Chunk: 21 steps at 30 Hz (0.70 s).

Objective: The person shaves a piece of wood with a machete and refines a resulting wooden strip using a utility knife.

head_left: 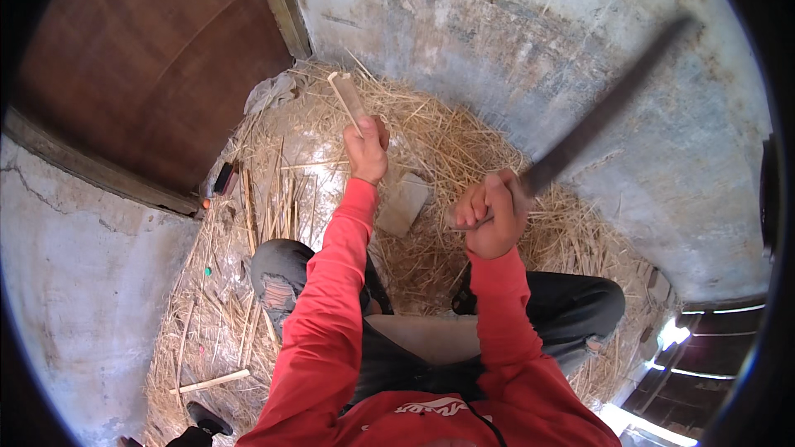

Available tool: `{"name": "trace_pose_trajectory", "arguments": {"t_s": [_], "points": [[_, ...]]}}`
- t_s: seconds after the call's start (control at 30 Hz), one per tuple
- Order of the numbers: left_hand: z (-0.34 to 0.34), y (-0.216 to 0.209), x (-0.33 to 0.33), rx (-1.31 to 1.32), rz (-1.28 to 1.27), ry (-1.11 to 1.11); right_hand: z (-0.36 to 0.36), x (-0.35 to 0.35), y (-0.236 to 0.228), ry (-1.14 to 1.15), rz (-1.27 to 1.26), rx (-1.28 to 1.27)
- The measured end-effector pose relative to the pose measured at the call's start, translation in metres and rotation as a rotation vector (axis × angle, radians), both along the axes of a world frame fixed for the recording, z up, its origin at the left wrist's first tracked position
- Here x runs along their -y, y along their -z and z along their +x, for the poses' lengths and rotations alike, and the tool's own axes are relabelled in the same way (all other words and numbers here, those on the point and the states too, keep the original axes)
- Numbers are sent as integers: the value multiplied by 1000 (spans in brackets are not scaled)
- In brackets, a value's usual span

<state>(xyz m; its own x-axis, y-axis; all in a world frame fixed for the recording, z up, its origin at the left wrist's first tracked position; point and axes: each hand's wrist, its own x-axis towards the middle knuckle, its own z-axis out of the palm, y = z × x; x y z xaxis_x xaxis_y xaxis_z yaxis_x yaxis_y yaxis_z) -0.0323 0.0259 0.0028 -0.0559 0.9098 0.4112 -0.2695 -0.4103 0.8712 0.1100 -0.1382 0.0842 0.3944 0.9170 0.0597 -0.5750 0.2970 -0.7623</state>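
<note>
My left hand (367,151) is closed round the lower end of a short, pale split stick (346,98), possibly bamboo, tilted upward and away from me. My right hand (497,217) grips the handle of a machete (592,120). Its long dark blade points up and to the right, blurred by motion and well apart from the stick. Between and below the hands, a flat pale block (403,204) lies on the straw-covered floor.
Loose straw and shavings (447,145) are heaped along the wall (513,50). Several thin split strips (286,207) lie left of my arm, near a small dark object (224,178). A brown door panel (149,58) stands far left. Another person's shoe (209,419) shows lower left.
</note>
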Motion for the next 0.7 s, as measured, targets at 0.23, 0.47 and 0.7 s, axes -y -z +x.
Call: {"name": "trace_pose_trajectory", "arguments": {"t_s": [0.23,0.47,0.7], "points": [[2,-8,0,44,-6,28,-36,90,242,-443,-1145,84],[-2,-4,-1,3,-15,-25,36,9,59,-13,-417,69],[4,-5,-2,6,-19,-32,-32,34,104,92,132,171]]}}
